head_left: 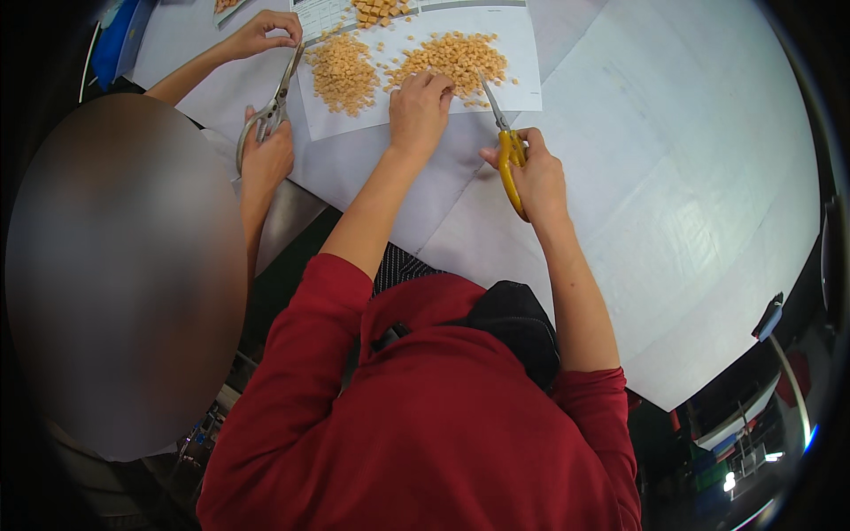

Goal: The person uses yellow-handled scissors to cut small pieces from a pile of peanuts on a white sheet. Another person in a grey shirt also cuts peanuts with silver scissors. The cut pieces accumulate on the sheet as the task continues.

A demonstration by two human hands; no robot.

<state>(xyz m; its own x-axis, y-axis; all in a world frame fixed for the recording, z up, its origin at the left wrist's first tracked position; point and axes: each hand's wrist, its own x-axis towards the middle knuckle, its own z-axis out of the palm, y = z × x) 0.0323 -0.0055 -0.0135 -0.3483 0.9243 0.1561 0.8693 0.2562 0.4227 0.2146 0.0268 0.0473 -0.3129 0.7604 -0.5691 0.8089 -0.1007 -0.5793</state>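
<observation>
Small tan pieces lie in loose piles on white paper sheets (354,126) at the far side of the table. Over the near edge of the right-hand pile (456,57), my left hand (420,113) is closed, its fingertips bent down among the pieces; what they pinch, if anything, is too small to make out. My right hand (540,177) grips yellow-handled scissors (511,173), whose blades point up and away toward that pile's right end. Another tan pile (342,73) lies left of my left hand.
To my left a co-worker's hand (268,155) holds grey metal scissors (276,108), and their other hand (263,35) is near the blade tips. Larger tan cubes (381,11) lie at the far edge. A blue bin (122,40) stands far left. White sheeting covers the table (682,177).
</observation>
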